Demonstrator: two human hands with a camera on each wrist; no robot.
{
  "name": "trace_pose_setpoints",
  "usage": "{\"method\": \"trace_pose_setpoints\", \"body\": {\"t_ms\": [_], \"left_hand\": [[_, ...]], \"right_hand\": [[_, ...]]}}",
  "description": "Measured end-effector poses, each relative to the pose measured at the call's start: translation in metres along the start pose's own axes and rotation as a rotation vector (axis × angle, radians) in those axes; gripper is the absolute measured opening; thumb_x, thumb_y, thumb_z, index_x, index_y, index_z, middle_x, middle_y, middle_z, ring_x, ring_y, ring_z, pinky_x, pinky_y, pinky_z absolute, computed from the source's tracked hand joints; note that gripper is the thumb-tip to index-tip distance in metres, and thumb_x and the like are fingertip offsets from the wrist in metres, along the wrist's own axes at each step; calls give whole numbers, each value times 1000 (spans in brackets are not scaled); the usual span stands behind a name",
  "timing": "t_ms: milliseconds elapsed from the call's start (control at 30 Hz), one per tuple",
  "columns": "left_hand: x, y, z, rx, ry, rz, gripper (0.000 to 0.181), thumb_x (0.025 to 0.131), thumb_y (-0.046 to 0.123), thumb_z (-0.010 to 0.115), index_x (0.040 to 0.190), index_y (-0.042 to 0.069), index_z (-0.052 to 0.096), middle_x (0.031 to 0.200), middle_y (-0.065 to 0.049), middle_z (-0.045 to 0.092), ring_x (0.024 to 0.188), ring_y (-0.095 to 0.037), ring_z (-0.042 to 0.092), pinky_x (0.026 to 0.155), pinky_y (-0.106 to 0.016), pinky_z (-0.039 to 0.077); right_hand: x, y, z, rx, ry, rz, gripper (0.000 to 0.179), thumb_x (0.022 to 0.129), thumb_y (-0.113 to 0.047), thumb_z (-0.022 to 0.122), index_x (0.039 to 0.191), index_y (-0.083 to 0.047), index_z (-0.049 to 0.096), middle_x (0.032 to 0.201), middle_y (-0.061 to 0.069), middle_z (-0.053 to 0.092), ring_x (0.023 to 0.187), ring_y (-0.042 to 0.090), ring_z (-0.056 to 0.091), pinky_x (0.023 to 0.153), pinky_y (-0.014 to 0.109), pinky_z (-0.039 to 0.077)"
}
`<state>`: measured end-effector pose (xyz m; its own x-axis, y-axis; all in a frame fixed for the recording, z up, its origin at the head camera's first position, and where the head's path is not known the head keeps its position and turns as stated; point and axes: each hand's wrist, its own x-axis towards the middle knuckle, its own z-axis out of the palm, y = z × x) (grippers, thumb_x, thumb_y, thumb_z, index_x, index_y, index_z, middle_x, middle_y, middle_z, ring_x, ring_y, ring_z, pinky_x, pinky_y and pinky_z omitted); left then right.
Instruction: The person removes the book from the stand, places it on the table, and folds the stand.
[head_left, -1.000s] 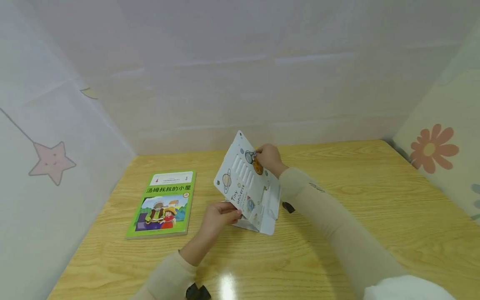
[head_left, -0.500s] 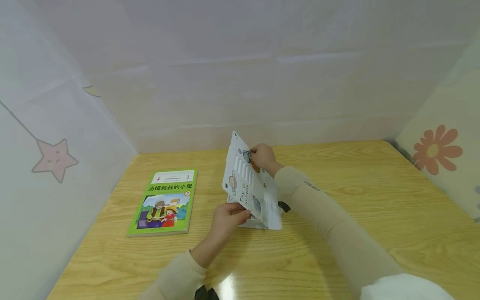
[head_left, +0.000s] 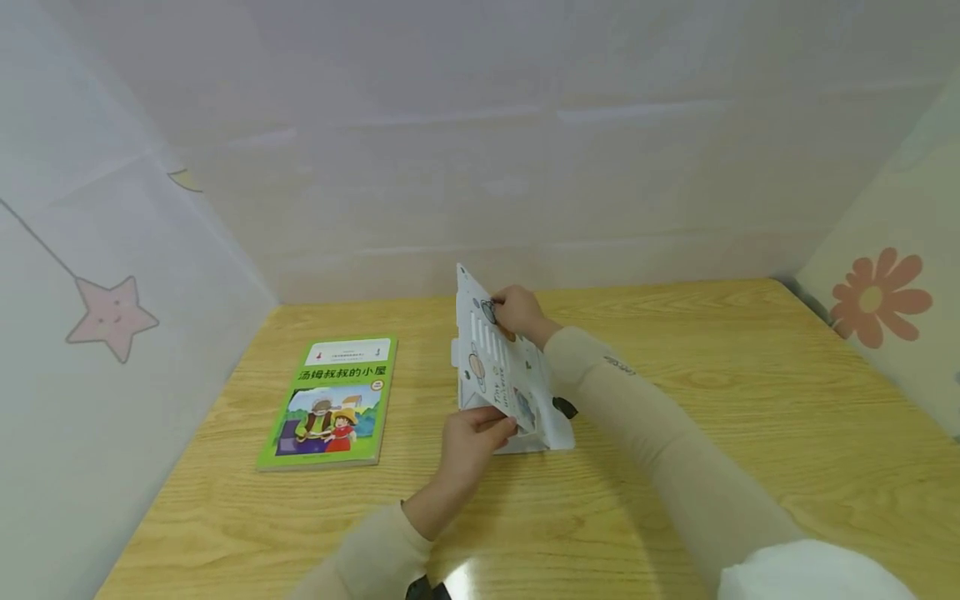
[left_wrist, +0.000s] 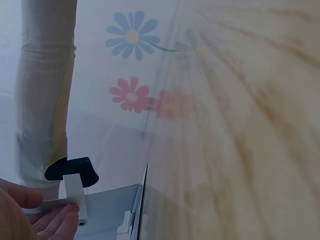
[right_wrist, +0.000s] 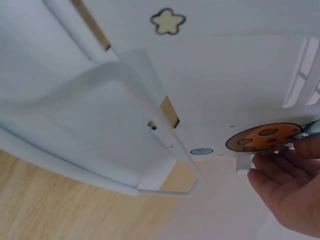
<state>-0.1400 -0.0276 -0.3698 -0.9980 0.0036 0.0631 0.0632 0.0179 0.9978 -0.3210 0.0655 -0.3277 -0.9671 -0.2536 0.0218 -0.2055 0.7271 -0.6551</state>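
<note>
A white book stand point(head_left: 498, 367) with space drawings and the words "Tiny universe" stands on the table, its slotted panel raised at a tilt above a flat base point(head_left: 558, 432). My left hand point(head_left: 463, 454) pinches the panel's lower near edge between thumb and fingers. Higher up, my right hand point(head_left: 521, 312) grips the panel's right edge, beside the orange planet point(right_wrist: 262, 137) in the right wrist view. That view also shows a bent white wire point(right_wrist: 135, 92) across the stand. In the left wrist view, the left fingers point(left_wrist: 57, 220) hold a white edge piece. Part of the base is hidden.
A green-bordered picture-covered book point(head_left: 330, 404) lies flat on the wooden table point(head_left: 720, 367), left of the stand. A pale wall sheet point(head_left: 420, 200) hangs behind the table, with sheets at both sides.
The stand has turned so its panel appears narrower, and its lower end has shifted right. My left hand has moved right with it; my right hand has moved slightly left. The book stays put.
</note>
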Motion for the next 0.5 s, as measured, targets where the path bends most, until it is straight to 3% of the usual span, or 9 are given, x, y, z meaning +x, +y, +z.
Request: {"method": "trace_pose_setpoints", "body": {"t_ms": [167, 400, 500], "left_hand": [[-2, 2, 6, -3, 31, 8, 22, 76, 1, 61, 92, -15, 60, 84, -21, 62, 76, -24, 61, 62, -29, 50], [-1, -1, 14, -40, 69, 35, 20, 77, 0, 60, 90, -15, 61, 80, -20, 62, 75, -23, 61, 62, -28, 50], [-1, -3, 17, -49, 83, 36, 20, 76, 0, 60, 90, -15, 60, 79, -21, 62, 74, -23, 61, 61, -28, 50]], "right_hand": [[0, -6, -2, 5, -57, -26, 27, 87, -6, 40, 105, 1, 60, 76, 12, 57, 65, 21, 50, 58, 24, 40], [3, -10, 1, -1, -117, -77, 33, 87, -6, 39, 117, 2, 51, 110, 15, 54, 90, 23, 49, 75, 30, 42], [3, -11, 2, 16, -135, -75, 35, 88, -6, 39, 121, 3, 48, 117, 16, 50, 100, 24, 47, 83, 34, 41]]}}
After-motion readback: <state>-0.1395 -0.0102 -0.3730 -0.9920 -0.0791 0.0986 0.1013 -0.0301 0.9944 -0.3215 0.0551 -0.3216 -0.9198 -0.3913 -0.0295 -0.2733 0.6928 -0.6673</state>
